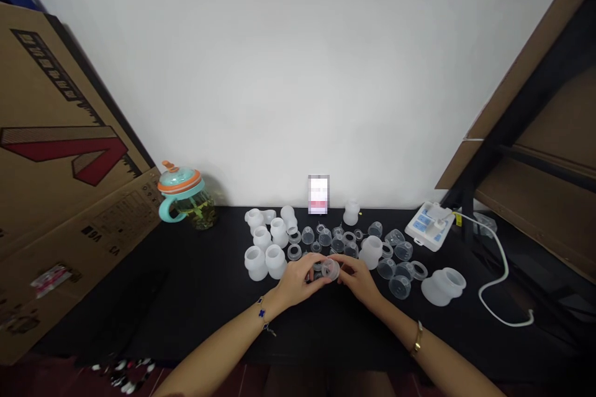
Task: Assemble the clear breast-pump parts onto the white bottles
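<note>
Both hands meet at the table's front middle around a small clear round plastic cap (pixel 330 268). My left hand (pixel 300 279) pinches it between thumb and fingers from the left. The fingers of my right hand (pixel 357 279) close on its right edge. Just behind the hands lie several clear domed cups (pixel 325 237) and ring-shaped collars (pixel 294 252). A translucent white bottle (pixel 371 252) stands beside my right hand. To the left of my left hand, several similar bottles (pixel 275 260) stand grouped. My fingers partly hide the parts beneath them.
A screen (pixel 318 194) leans on the wall. On the left are a tea jug (pixel 186 195) and a cardboard box (pixel 69 155). A white power strip (pixel 429 225) with a white cable (pixel 500 254) lies right, behind a wide white bottle (pixel 443 286). Black table (pixel 195 298).
</note>
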Demonstrator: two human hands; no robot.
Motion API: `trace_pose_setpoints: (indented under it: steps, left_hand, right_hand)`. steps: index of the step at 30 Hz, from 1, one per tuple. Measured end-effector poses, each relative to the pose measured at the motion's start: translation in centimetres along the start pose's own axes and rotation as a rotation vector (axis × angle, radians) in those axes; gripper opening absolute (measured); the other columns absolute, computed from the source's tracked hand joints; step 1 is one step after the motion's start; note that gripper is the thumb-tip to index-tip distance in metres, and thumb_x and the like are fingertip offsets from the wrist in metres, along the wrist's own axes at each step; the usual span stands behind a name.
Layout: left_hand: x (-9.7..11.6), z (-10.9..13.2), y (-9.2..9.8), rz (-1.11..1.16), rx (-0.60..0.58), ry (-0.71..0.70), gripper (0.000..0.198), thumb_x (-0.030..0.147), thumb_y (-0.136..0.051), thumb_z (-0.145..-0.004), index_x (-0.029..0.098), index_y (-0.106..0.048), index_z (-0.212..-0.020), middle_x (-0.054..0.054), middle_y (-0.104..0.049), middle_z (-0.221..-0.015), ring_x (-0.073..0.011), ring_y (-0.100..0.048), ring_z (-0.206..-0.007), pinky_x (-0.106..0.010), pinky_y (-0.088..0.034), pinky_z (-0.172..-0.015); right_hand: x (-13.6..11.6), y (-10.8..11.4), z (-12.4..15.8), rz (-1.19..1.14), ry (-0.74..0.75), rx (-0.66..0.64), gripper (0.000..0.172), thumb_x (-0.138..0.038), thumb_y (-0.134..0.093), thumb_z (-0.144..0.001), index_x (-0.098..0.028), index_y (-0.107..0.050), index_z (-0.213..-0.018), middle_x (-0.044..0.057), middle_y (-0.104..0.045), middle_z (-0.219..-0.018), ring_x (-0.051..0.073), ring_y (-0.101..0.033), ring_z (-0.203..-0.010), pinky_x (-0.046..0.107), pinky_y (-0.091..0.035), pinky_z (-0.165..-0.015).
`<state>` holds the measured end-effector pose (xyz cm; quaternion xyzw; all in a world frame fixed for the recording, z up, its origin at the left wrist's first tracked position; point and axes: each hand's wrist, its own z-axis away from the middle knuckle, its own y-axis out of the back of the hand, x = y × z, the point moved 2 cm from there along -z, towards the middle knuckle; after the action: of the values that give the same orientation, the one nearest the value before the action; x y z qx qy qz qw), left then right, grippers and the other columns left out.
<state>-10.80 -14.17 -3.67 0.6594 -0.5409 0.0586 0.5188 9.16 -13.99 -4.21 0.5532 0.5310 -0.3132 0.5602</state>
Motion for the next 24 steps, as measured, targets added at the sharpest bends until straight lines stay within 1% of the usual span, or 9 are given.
trace_pose_setpoints:
  steps: [6, 12, 17, 20, 24]
  left_hand:
    - [0.1, -0.1, 0.0, 0.026, -0.013, 0.018, 0.039, 0.044, -0.067, -0.091, 0.023, -0.059, -0.122, -0.002, -0.07, -0.096, -0.0109, -0.057, -0.06, -0.024, -0.05, -0.061]
    - [-0.4, 0.1, -0.4, 0.061, -0.02, 0.057, 0.039, 0.046, -0.066, -0.092, 0.023, -0.06, -0.122, -0.001, -0.07, -0.089, -0.0108, -0.056, -0.056, -0.024, -0.049, -0.06]
    - [-0.3, 0.1, -0.4, 0.053, -0.02, 0.047, 0.038, 0.045, -0.066, -0.092, 0.023, -0.06, -0.122, 0.0, -0.069, -0.084, -0.011, -0.057, -0.057, -0.024, -0.048, -0.06]
    - [-0.1, 0.0, -0.3, 0.059, -0.028, 0.044, 0.036, 0.044, -0.065, -0.093, 0.023, -0.061, -0.122, -0.001, -0.069, -0.088, -0.0104, -0.056, -0.057, -0.023, -0.048, -0.059]
    - [0.2, -0.1, -0.3, 0.056, -0.027, 0.021, 0.034, 0.041, -0.066, -0.092, 0.024, -0.062, -0.122, -0.002, -0.07, -0.101, -0.0089, -0.056, -0.057, -0.022, -0.049, -0.061]
  right_hand:
    - [0.1, 0.0, -0.1, -0.005, -0.001, 0.005, 0.027, -0.036, -0.068, -0.081, -0.02, -0.077, -0.101, 0.001, -0.07, -0.07, 0.015, -0.059, -0.053, 0.027, -0.045, -0.055]
    - [0.3, 0.0, -0.1, 0.001, -0.007, 0.0, 0.024, -0.032, -0.066, -0.081, -0.02, -0.077, -0.099, 0.001, -0.071, -0.07, 0.016, -0.06, -0.054, 0.026, -0.045, -0.055]
    - [0.1, 0.0, 0.0, 0.039, 0.012, -0.02, 0.023, -0.034, -0.069, -0.081, -0.021, -0.075, -0.099, 0.001, -0.073, -0.078, 0.015, -0.06, -0.056, 0.026, -0.045, -0.056]
    - [-0.3, -0.1, 0.0, 0.062, 0.029, -0.033, 0.025, -0.037, -0.067, -0.083, -0.02, -0.074, -0.099, 0.002, -0.073, -0.079, 0.015, -0.061, -0.057, 0.026, -0.044, -0.056]
    - [-0.7, -0.1, 0.1, 0.078, 0.057, -0.043, 0.025, -0.039, -0.063, -0.087, -0.019, -0.073, -0.099, 0.002, -0.073, -0.082, 0.015, -0.06, -0.058, 0.026, -0.044, -0.058]
